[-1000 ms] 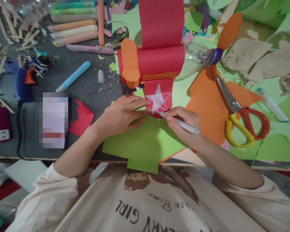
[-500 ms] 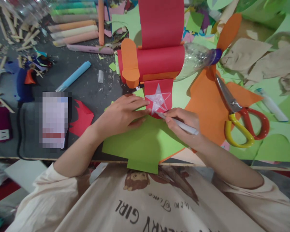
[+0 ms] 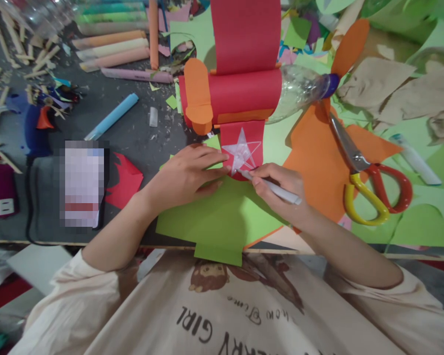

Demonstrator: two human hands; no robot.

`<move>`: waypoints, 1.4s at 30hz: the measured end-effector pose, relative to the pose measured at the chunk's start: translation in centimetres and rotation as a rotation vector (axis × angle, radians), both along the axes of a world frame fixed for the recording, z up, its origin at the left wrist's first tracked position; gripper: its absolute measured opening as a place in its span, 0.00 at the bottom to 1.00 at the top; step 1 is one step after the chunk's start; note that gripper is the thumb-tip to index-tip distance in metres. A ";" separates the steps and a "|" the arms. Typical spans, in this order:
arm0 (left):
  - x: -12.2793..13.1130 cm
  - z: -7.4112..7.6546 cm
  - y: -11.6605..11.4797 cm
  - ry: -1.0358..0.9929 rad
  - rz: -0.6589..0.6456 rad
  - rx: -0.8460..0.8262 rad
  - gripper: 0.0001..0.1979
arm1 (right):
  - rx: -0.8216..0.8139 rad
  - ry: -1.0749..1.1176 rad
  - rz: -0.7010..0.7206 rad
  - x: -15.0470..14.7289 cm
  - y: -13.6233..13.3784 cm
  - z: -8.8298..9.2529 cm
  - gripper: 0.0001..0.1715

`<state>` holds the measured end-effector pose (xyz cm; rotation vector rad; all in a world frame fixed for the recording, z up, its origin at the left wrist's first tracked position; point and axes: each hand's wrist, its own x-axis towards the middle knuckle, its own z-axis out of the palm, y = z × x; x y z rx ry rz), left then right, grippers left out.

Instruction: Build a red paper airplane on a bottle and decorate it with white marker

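Note:
A white marker pen (image 3: 277, 190) is gripped in my right hand (image 3: 286, 185), its tip on the lower part of a star (image 3: 240, 148). The star is outlined in white, with its left side filled in more than its right. It lies on a red paper flap (image 3: 227, 129) below a plastic bottle (image 3: 294, 91) wrapped in red paper, with orange paper pieces and a purple cap. My left hand (image 3: 192, 170) lies flat with fingers stretched out, fingertips on the flap's left edge. Green paper (image 3: 214, 212) lies beneath both hands.
Scissors with red and yellow handles (image 3: 368, 182) rest on orange paper (image 3: 314, 162) at right. On the left are a phone (image 3: 83, 182), a light blue marker (image 3: 113, 117), a blue glue gun (image 3: 35, 128) and red paper scrap (image 3: 126, 182). Several markers (image 3: 114, 49) lie behind.
The marker tip has shifted slightly to the left and up within the star's lower part. My left hand has stayed in place.

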<state>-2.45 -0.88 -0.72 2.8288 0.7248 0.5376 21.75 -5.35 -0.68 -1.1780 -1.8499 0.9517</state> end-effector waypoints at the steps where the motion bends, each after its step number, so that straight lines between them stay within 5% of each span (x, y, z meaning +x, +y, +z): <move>1: 0.0 0.0 0.0 0.000 -0.003 0.004 0.12 | 0.023 0.008 0.031 0.0 0.0 0.0 0.10; 7: 0.0 0.0 0.0 0.039 0.005 0.000 0.13 | 0.027 0.007 -0.060 0.0 0.0 -0.1 0.11; 13: 0.0 -0.1 0.0 0.024 0.002 0.018 0.12 | 0.082 0.033 0.067 0.1 0.1 -0.2 0.09; 17: 0.0 -0.1 0.0 -0.001 -0.005 0.029 0.12 | 0.025 0.018 -0.029 0.0 0.1 -0.1 0.09; 22: 0.1 0.0 0.2 -0.005 -0.017 0.065 0.11 | 0.070 0.027 0.077 0.0 0.2 -0.1 0.08; 27: 0.2 0.0 0.2 -0.019 -0.015 0.058 0.10 | 0.038 0.029 -0.016 0.0 0.3 -0.2 0.08; 32: 0.1 0.0 0.2 -0.021 -0.023 0.059 0.09 | 0.063 0.068 0.064 0.0 0.2 -0.4 0.09; 38: 0.2 0.2 0.2 -0.008 -0.005 0.019 0.11 | -0.114 0.275 -0.316 1.0 1.5 -0.7 0.10; 42: 0.4 0.6 0.2 -0.014 -0.038 0.031 0.10 | -0.230 0.445 -0.378 1.5 2.8 -0.8 0.11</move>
